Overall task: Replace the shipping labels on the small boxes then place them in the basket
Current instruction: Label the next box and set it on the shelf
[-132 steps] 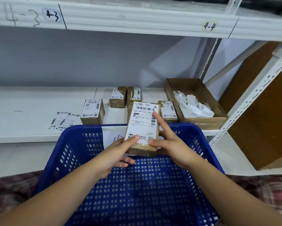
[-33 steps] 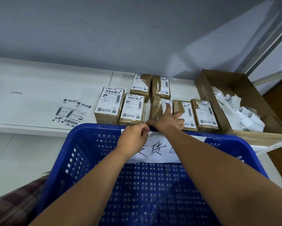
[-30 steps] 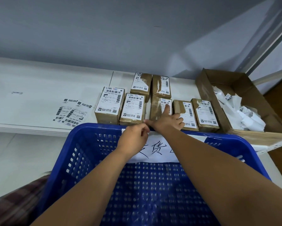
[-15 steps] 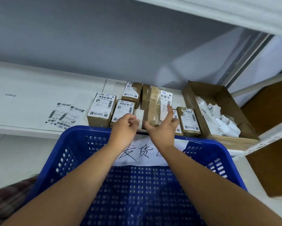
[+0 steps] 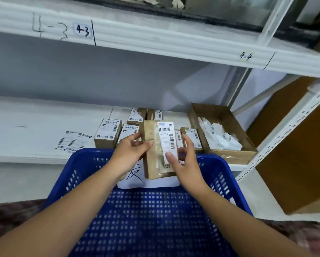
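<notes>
I hold a small brown box [image 5: 153, 153] upright above the far rim of the blue basket [image 5: 155, 219]. A white shipping label [image 5: 166, 140] runs down its right half. My left hand [image 5: 131, 151] grips the box's left edge. My right hand [image 5: 185, 164] holds its right side, thumb pressed on the lower part of the label. Several more labelled small boxes [image 5: 107, 135] sit on the white shelf [image 5: 35, 127] behind the basket. The basket holds no boxes that I can see.
A sheet of spare labels [image 5: 72, 141] lies on the shelf at the left. An open cardboard box [image 5: 227, 153] with crumpled white backing paper stands at the right. A handwritten paper sign [image 5: 137, 179] hangs inside the basket's far wall. An upper shelf beam [image 5: 155, 38] runs overhead.
My right hand lifted one box off the shelf row and brought it toward me over the basket rim. My left hand took hold of its left edge. The view tilted upward.
</notes>
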Demonstrator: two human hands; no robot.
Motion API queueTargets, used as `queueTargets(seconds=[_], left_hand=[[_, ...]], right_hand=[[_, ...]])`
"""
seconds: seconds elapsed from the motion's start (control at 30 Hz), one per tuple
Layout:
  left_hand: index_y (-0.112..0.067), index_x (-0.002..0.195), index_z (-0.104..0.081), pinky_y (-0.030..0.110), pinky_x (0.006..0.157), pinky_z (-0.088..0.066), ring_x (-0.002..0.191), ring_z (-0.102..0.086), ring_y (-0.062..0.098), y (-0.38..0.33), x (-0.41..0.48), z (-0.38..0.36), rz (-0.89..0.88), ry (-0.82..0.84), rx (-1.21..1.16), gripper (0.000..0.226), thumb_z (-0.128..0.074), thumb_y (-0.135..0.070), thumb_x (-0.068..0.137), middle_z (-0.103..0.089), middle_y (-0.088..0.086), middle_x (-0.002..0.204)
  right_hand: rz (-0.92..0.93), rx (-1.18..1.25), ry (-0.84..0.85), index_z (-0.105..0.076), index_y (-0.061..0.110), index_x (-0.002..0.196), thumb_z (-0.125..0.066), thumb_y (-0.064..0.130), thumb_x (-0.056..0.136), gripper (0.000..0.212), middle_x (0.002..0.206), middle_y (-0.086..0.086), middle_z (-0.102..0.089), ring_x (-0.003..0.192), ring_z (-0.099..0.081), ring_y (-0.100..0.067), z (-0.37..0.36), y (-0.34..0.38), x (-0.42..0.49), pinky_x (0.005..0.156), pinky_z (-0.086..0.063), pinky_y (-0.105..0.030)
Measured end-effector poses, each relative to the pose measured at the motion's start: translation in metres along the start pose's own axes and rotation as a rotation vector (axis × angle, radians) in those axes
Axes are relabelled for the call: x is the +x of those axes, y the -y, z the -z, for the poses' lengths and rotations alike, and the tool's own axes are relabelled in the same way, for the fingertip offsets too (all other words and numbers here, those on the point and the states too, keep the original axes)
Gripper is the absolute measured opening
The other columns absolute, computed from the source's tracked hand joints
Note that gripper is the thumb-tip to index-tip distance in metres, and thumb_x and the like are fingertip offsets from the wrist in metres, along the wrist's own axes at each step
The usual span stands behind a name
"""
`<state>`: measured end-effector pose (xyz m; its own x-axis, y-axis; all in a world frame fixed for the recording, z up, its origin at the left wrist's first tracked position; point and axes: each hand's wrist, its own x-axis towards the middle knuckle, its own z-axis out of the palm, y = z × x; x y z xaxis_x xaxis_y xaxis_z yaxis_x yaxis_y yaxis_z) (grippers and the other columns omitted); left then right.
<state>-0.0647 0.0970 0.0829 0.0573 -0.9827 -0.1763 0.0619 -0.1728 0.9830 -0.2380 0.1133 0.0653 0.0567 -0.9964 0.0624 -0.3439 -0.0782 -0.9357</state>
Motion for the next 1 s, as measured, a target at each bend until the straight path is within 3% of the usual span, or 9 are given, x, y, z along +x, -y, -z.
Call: queueTargets(seconds=[0.07, 0.23, 0.37, 0.5, 0.57, 0.63, 0.73, 0.93, 1.0], left_hand=[[-0.014, 0.130, -0.053, 0.035, 0.088, -0.053, 0.095, -0.068, 0.013, -0.001, -0.016, 0.001, 0.031, 0.056, 0.018, 0.044, -0.065, -0.019, 0.087, -0.071, 0.001, 0.105], [-0.023, 0.121, -0.057, 0.035, 0.088, -0.054, 0.091, -0.070, 0.012, 0.005, -0.052, -0.006, 0.078, 0.187, 0.073, 0.034, -0.065, -0.020, 0.087, -0.074, -0.002, 0.096], [-0.031, 0.135, -0.044, 0.034, 0.088, -0.053, 0.104, -0.064, 0.013, 0.023, -0.061, -0.009, 0.039, 0.119, 0.144, 0.057, -0.069, -0.022, 0.084, -0.063, -0.002, 0.121], [-0.043, 0.129, -0.043, 0.021, 0.094, -0.041, 0.115, -0.043, 0.000, 0.031, -0.061, -0.013, -0.260, -0.009, 0.508, 0.056, -0.067, -0.018, 0.086, -0.039, -0.017, 0.126], [-0.042, 0.124, -0.050, 0.008, 0.100, -0.031, 0.112, -0.035, -0.010, 0.031, -0.061, -0.015, -0.370, -0.038, 0.596, 0.047, -0.066, -0.018, 0.086, -0.036, -0.019, 0.126], [-0.036, 0.127, -0.054, -0.007, 0.092, -0.021, 0.111, -0.031, -0.015, 0.033, -0.058, -0.016, -0.414, -0.060, 0.667, 0.043, -0.064, -0.020, 0.088, -0.035, -0.021, 0.126], [-0.034, 0.131, -0.052, -0.009, 0.086, -0.021, 0.107, -0.030, -0.017, 0.036, -0.054, -0.020, -0.434, -0.080, 0.714, 0.043, -0.061, -0.023, 0.090, -0.034, -0.022, 0.127], [-0.031, 0.128, -0.056, -0.009, 0.075, -0.026, 0.099, -0.032, -0.030, 0.040, -0.052, -0.026, -0.409, -0.124, 0.676, 0.039, -0.060, -0.022, 0.090, -0.037, -0.020, 0.125], [-0.034, 0.129, -0.052, -0.009, 0.071, -0.027, 0.095, -0.037, -0.023, 0.039, -0.051, -0.026, -0.409, -0.140, 0.668, 0.041, -0.061, -0.023, 0.090, -0.037, -0.020, 0.122]], right_hand=[[-0.129, 0.239, 0.017, -0.020, 0.046, 0.147, -0.057, 0.052, 0.086, 0.071, 0.132, 0.003, -0.052, 0.105, -0.061, -0.006, 0.012, 0.010, -0.004, 0.088, -0.055, -0.029], [-0.275, 0.556, 0.135, -0.044, 0.041, 0.135, -0.061, 0.049, 0.077, 0.060, 0.114, -0.004, -0.071, 0.110, -0.065, -0.025, 0.031, 0.006, -0.014, 0.100, -0.048, -0.051], [-0.302, 0.491, 0.179, -0.058, 0.028, 0.124, -0.062, 0.027, 0.092, 0.032, 0.104, -0.008, -0.074, 0.094, -0.072, -0.025, 0.027, -0.002, -0.023, 0.082, -0.058, -0.043], [-0.312, 0.488, 0.161, -0.056, 0.024, 0.124, -0.065, 0.021, 0.091, 0.035, 0.104, -0.009, -0.073, 0.088, -0.072, -0.022, 0.021, -0.010, -0.026, 0.069, -0.056, -0.034], [-0.300, 0.489, 0.159, -0.055, 0.024, 0.124, -0.067, 0.020, 0.089, 0.037, 0.106, -0.009, -0.071, 0.087, -0.071, -0.019, 0.017, -0.012, -0.026, 0.069, -0.055, -0.031], [-0.282, 0.481, 0.147, -0.054, 0.022, 0.123, -0.070, 0.023, 0.085, 0.042, 0.109, -0.008, -0.070, 0.088, -0.072, -0.017, 0.013, -0.013, -0.027, 0.069, -0.055, -0.028], [-0.260, 0.459, 0.134, -0.052, 0.021, 0.121, -0.075, 0.036, 0.069, 0.059, 0.113, -0.010, -0.068, 0.093, -0.071, -0.020, 0.007, -0.015, -0.027, 0.072, -0.056, -0.030], [-0.202, 0.389, 0.117, -0.052, 0.033, 0.115, -0.075, 0.043, 0.065, 0.057, 0.114, -0.001, -0.067, 0.101, -0.069, -0.020, 0.002, -0.021, -0.028, 0.086, -0.059, -0.040], [-0.184, 0.364, 0.112, -0.051, 0.036, 0.116, -0.075, 0.044, 0.065, 0.056, 0.114, 0.002, -0.066, 0.101, -0.069, -0.018, 0.000, -0.022, -0.028, 0.086, -0.058, -0.041]])
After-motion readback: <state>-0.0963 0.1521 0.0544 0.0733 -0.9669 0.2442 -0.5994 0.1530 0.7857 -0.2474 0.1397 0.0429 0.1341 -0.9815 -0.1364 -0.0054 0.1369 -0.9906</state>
